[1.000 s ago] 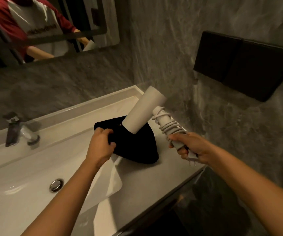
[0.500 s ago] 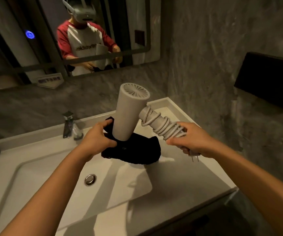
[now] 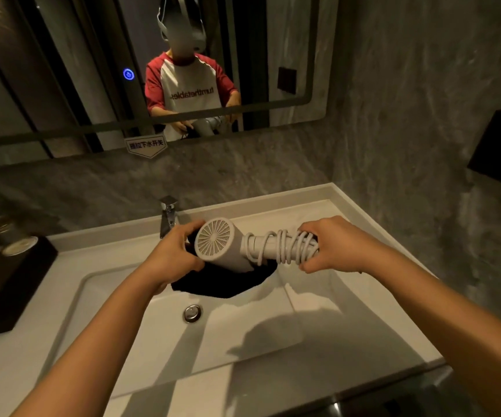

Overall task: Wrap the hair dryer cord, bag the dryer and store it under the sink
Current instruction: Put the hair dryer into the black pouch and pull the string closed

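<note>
Directly above the white sink, seen from the head camera, two bare hands hold a white hair dryer and a black bag. The dryer lies on its side over the back of the basin, its round grilled end facing the camera and its handle pointing toward the sink's right edge. The cord is coiled in loops round the handle. The right hand is closed round the end of that wrapped handle, fingers curled over the coils. The left hand is closed on the rim of the bag, just beside the dryer's barrel on the sink's left side. The barrel's front end sits down in the bag's mouth, and the dark fabric hangs beneath it, over the basin. A chrome faucet stands at the back of the sink behind the left hand, and the drain lies in the basin floor below the bag. Above the sink, a mirror reflects the person in a red-sleeved shirt.
</note>
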